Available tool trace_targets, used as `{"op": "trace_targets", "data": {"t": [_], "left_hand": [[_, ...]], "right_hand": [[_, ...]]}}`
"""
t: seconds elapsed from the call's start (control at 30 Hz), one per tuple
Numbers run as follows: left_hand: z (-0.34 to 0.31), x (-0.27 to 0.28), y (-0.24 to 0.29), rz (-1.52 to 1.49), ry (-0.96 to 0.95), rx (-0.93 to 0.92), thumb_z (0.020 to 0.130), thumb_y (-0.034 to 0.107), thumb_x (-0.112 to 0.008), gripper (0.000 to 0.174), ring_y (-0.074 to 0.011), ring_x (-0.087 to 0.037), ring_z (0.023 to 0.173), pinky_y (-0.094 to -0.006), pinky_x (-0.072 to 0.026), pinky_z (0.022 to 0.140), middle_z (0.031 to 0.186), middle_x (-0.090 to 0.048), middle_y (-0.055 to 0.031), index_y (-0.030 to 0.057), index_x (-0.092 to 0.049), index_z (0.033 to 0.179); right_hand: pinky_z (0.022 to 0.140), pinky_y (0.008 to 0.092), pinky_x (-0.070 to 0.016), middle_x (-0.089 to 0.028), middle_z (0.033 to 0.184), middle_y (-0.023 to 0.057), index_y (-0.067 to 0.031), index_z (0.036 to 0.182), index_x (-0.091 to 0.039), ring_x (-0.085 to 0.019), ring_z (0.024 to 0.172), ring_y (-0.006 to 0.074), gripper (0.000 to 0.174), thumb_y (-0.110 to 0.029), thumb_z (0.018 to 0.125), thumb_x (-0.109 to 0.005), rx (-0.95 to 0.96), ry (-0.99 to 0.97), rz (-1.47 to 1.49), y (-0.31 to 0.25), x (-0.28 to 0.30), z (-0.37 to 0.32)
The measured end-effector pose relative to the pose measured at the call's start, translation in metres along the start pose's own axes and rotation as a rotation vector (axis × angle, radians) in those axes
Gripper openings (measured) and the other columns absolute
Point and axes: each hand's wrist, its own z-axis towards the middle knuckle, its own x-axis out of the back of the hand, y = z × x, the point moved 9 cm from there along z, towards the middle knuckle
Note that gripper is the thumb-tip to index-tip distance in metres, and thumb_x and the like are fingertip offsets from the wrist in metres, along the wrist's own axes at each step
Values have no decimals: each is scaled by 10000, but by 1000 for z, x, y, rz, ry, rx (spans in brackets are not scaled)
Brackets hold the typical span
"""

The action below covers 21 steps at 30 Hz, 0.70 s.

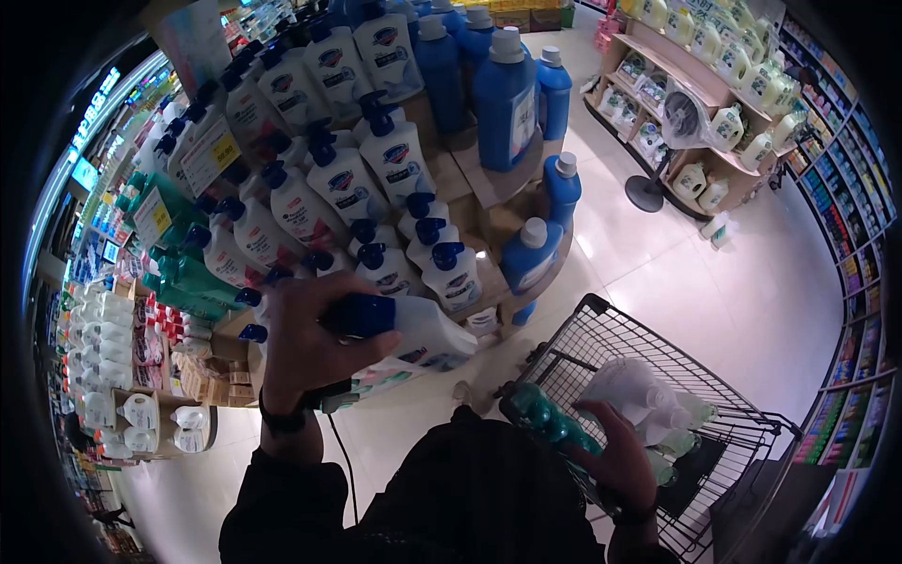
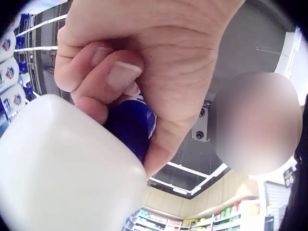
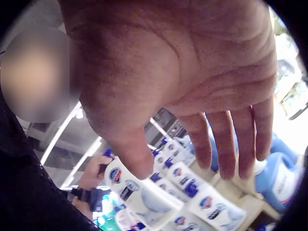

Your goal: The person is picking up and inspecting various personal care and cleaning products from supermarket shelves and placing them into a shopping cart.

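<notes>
In the head view my left hand point(image 1: 299, 346) grips a white pump bottle point(image 1: 437, 329) by its dark blue pump top point(image 1: 362, 316). The bottle lies tilted on its side in the air, in front of the stacked display. Close up in the left wrist view, curled fingers point(image 2: 122, 74) wrap the blue pump, and the white body point(image 2: 67, 163) fills the lower left. My right hand point(image 1: 622, 458) hangs over the cart's near side, by some green bottles point(image 1: 554, 414). Its fingers are extended and the palm holds nothing in the right wrist view, where the bottle's label point(image 3: 137, 190) faces out.
A wire shopping cart point(image 1: 684, 346) stands at right, with large whitish bottles point(image 1: 625, 387) inside. Tiered pump bottles point(image 1: 343, 183) and blue jugs point(image 1: 507, 103) crowd the display ahead. Beyond the tiled floor point(image 1: 648, 254) are a round-based stand point(image 1: 645, 194) and stocked shelves.
</notes>
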Motion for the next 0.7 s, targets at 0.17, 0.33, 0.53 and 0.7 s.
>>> {"op": "trace_targets", "data": {"t": [0.17, 0.33, 0.53, 0.7], "left_hand": [[2, -23, 48, -166, -161, -163, 626, 224, -842, 316, -157, -689, 641, -253, -537, 624, 720, -685, -68, 53, -684, 839], [7, -44, 69, -265, -272, -219, 593, 232, -856, 348, -126, -674, 674, -229, -518, 633, 731, -671, -46, 60, -680, 839], [21, -74, 25, -338, -226, 97, 692, 288, -834, 485, -118, -646, 647, -248, -478, 547, 756, -668, -59, 29, -631, 1049], [-20, -151, 2, -687, -294, 111, 797, 271, -763, 495, -148, -645, 858, -281, -496, 754, 991, -676, -85, 31, -578, 1187]], "right_hand": [[952, 406, -475, -584, 1227, 200, -22, 1279, -495, -595, 1127, 348, 694, -287, 724, -816, 319, -52, 113, -66, -39, 63], [886, 367, -520, -675, 1091, 160, -2, 1223, -548, -673, 1005, 285, 651, -237, 694, -846, 289, -296, 424, -54, -75, 71], [859, 326, -537, -705, 1042, 119, -2, 1145, -613, -687, 946, 198, 549, -212, 695, -848, 154, -220, 517, -32, -67, 58], [854, 316, -541, -700, 1049, 105, 13, 1129, -625, -677, 942, 179, 465, -157, 738, -810, -65, -113, 829, -15, -58, 49]]}}
